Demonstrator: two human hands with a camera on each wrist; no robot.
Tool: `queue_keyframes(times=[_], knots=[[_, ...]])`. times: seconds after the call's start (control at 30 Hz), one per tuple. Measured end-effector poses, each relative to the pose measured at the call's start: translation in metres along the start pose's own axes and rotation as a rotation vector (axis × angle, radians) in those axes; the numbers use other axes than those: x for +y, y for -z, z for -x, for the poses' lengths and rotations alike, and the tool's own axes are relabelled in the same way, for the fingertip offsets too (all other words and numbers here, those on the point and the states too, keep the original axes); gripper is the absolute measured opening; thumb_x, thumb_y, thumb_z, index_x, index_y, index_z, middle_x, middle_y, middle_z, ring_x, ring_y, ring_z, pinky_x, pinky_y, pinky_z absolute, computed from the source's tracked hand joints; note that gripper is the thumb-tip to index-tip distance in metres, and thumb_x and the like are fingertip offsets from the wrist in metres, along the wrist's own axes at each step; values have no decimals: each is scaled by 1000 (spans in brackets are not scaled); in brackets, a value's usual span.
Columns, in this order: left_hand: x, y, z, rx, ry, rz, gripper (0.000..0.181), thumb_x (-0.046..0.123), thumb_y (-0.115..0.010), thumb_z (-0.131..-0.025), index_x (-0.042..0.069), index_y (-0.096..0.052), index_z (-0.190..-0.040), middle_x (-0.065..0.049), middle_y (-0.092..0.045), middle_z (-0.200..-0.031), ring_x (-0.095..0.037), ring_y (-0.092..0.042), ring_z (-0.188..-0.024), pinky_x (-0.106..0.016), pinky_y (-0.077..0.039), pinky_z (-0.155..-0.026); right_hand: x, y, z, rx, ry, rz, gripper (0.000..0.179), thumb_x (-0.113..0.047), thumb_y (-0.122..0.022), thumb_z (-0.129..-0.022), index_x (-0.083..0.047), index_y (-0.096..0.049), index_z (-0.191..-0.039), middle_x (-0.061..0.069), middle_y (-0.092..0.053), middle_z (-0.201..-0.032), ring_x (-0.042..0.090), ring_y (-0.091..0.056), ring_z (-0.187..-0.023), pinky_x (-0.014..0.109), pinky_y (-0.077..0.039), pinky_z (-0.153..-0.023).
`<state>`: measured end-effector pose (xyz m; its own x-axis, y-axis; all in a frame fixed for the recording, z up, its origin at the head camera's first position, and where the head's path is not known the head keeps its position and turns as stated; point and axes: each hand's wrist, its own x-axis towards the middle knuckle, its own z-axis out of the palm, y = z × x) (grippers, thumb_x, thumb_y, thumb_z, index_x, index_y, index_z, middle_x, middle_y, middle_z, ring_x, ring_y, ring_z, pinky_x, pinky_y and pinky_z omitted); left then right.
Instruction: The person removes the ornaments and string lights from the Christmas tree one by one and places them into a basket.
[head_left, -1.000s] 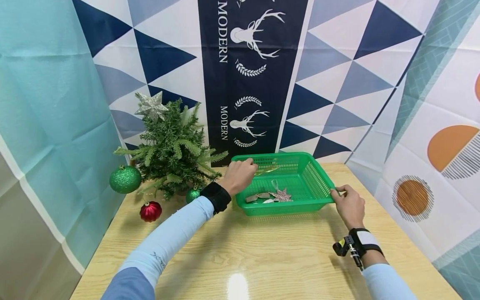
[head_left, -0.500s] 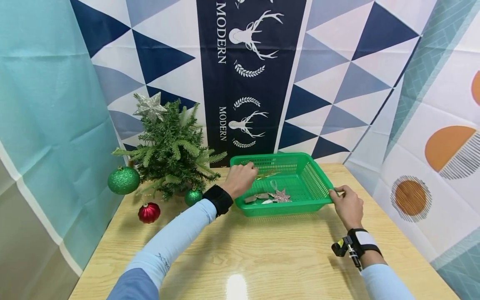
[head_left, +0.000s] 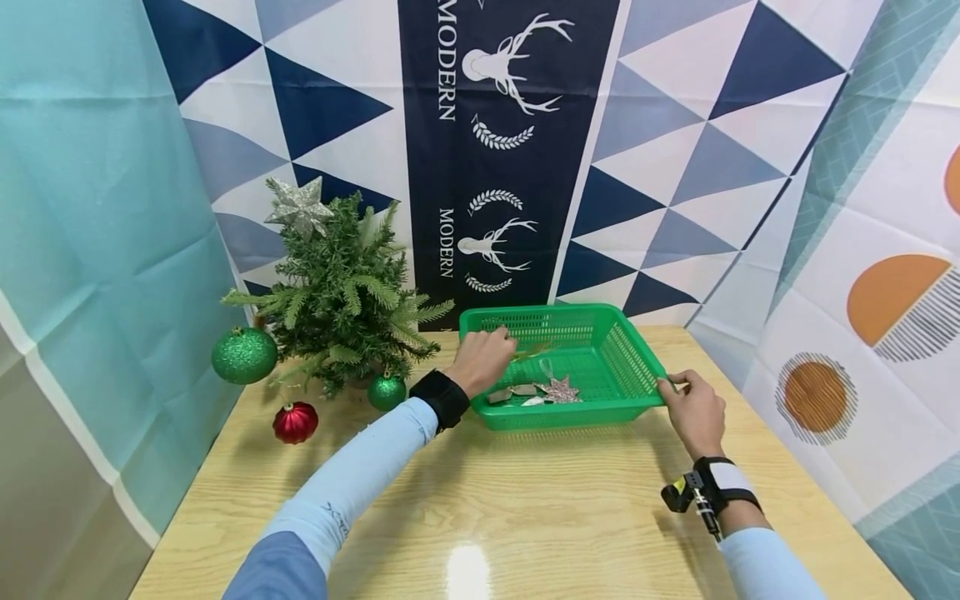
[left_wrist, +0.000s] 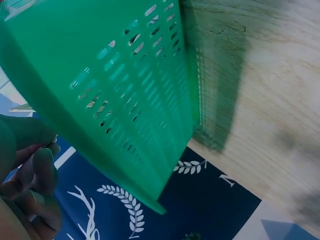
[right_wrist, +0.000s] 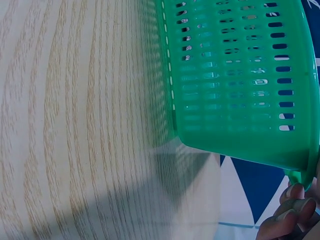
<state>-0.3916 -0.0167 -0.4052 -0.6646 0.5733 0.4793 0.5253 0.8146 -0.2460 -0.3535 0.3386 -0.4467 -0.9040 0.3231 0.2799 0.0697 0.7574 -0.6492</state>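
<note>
A green plastic basket [head_left: 607, 367] stands on the table. Over its left side is my left hand [head_left: 483, 360], fingers curled. It appears to pinch a thin gold strip [head_left: 534, 350], which sticks out to the right inside the basket; most of what lies in the grip is hidden. The left wrist view has the curled fingers [left_wrist: 42, 167] beside the basket rim. My right hand [head_left: 696, 410] grips the basket's right front corner, thumb on top of the rim. In the basket lie a pink glittery star [head_left: 558, 389] and several small pieces, one brownish [head_left: 510, 393].
Left of the basket stands a small Christmas tree [head_left: 341, 292] with a silver star [head_left: 300, 206] on top. Green balls [head_left: 244, 356] and a red ball [head_left: 296, 422] are around its lower branches. The wooden table [head_left: 525, 508] reaches forward to a patterned cloth backdrop [head_left: 495, 167].
The gold strip at my left hand has dropped slightly lower in the basket. Both hands keep nearly the same place, and the head view has shifted a little.
</note>
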Motion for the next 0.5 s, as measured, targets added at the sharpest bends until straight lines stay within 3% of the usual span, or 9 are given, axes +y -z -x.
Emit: queue_keyframes(times=[0.27,0.5], knots=[[4,-4,-1,-44,11,23,28,-6,-57,-96,14,-71,-82,-4,-67,-85,-10,-37,-53,-26,-26,-46,0,1,1,1,1,-3,39,-33,-61,-103,0,-68,-122,13,-59,-83,29,-51,-71,37,-38,-54],[8,-7,-2,-50,21,31,41,-6,-57,-97,17,-46,-65,-4,-63,-79,-12,-29,-54,-28,-22,-49,-1,1,3,1,-3,-6,38,-34,-60,-103,-2,-68,-123,12,-59,-84,30,-52,-70,37,-38,-53]])
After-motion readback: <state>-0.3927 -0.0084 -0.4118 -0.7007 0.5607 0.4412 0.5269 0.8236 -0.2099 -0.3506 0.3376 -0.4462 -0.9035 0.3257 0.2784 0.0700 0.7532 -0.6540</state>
